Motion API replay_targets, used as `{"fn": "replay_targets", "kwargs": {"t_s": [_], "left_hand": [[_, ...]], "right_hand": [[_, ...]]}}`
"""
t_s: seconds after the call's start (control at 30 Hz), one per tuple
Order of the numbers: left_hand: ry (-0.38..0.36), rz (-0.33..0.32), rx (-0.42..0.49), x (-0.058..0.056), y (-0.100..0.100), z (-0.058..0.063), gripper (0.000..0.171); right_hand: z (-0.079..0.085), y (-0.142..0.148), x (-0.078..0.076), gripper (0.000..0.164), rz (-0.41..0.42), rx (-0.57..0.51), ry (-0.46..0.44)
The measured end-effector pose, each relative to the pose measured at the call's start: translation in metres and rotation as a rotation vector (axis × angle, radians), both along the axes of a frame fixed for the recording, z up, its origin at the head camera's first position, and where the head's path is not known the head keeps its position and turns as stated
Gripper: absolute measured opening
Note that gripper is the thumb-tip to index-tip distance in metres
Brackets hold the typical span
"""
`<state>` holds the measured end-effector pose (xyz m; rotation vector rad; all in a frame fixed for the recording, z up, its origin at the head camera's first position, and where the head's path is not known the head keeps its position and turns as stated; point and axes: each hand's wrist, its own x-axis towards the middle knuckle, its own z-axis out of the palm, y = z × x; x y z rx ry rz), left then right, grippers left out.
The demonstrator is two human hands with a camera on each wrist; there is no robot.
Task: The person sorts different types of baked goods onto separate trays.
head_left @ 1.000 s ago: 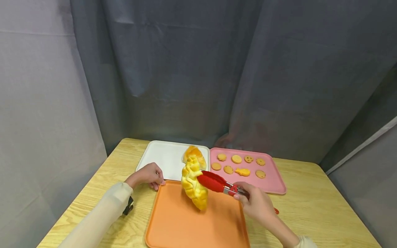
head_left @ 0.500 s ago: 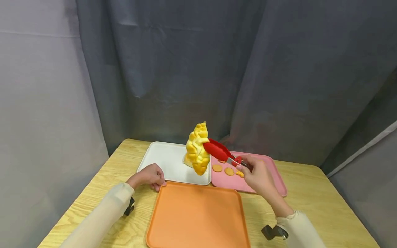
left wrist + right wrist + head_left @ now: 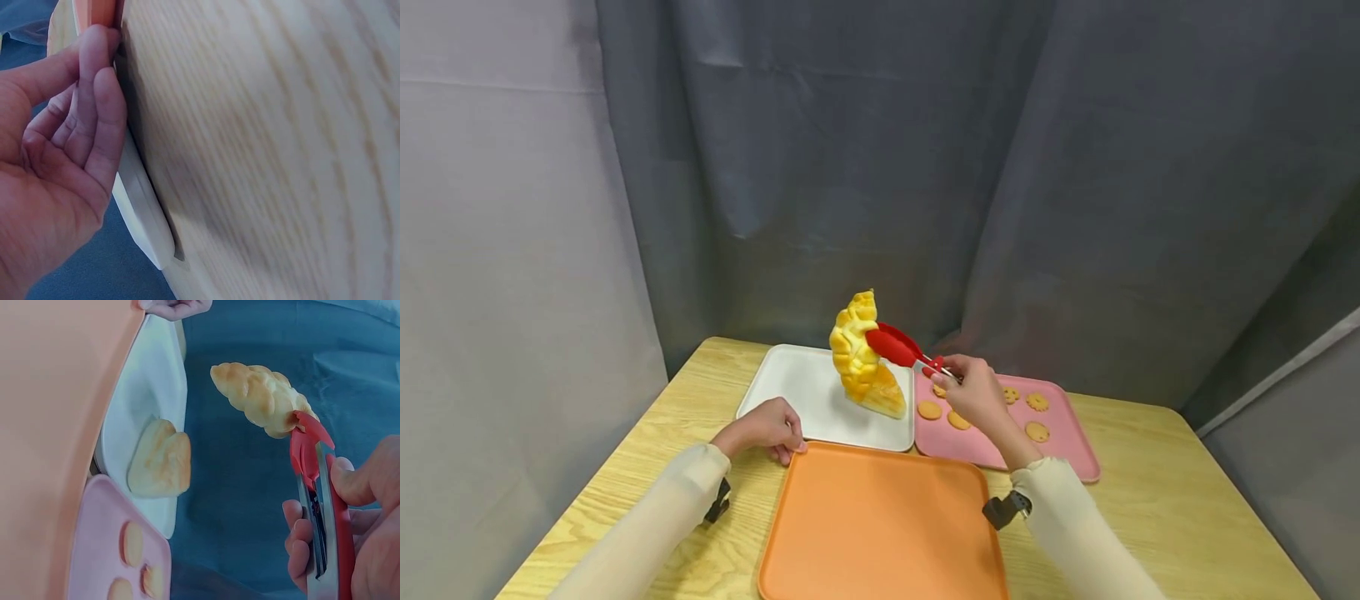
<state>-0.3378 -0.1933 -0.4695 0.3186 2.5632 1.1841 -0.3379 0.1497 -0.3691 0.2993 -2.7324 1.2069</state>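
Note:
My right hand (image 3: 976,392) grips red-tipped tongs (image 3: 306,453), whose tips clamp a braided yellow bread (image 3: 853,343) near one end. The bread is held up above the white tray (image 3: 801,404), with its long side upright in the head view. Below and partly behind it, a golden-brown piece of bread (image 3: 161,459) lies on that tray. With thumb and forefinger, my left hand (image 3: 767,429) pinches the far left corner of the orange tray (image 3: 883,525); its other fingers are curled in the left wrist view.
To the right of the white tray is a pink tray (image 3: 1071,446) bearing several small cookies (image 3: 1037,432), some hidden behind my right hand. All trays stand on a wooden table (image 3: 1150,500). A dark grey curtain (image 3: 850,167) hangs behind.
The tongs and braided bread have risen away from over the orange tray to above the white tray, then shifted slightly left. My left hand keeps its place at the orange tray's corner.

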Motion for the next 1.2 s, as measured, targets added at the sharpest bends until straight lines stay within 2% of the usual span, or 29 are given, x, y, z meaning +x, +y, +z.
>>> {"fn": "replay_targets", "kwargs": {"t_s": [0.3,0.57,0.93,1.2], "left_hand": [[-0.004,-0.005,-0.003,0.000,0.002,-0.002,0.016],[0.006,-0.009,0.002,0.000,0.002,-0.002,0.016],[0.002,-0.004,-0.002,0.000,0.005,0.000,0.013],[-0.004,0.005,0.009,0.000,0.007,0.000,0.012]], "right_hand": [[-0.013,-0.025,-0.021,0.034,-0.029,-0.015,-0.095],[-0.017,-0.048,-0.020,0.032,-0.015,0.014,-0.148],[-0.017,-0.062,-0.015,0.025,-0.016,0.190,-0.093],[-0.009,-0.056,-0.015,0.029,0.039,0.260,-0.050]]}}
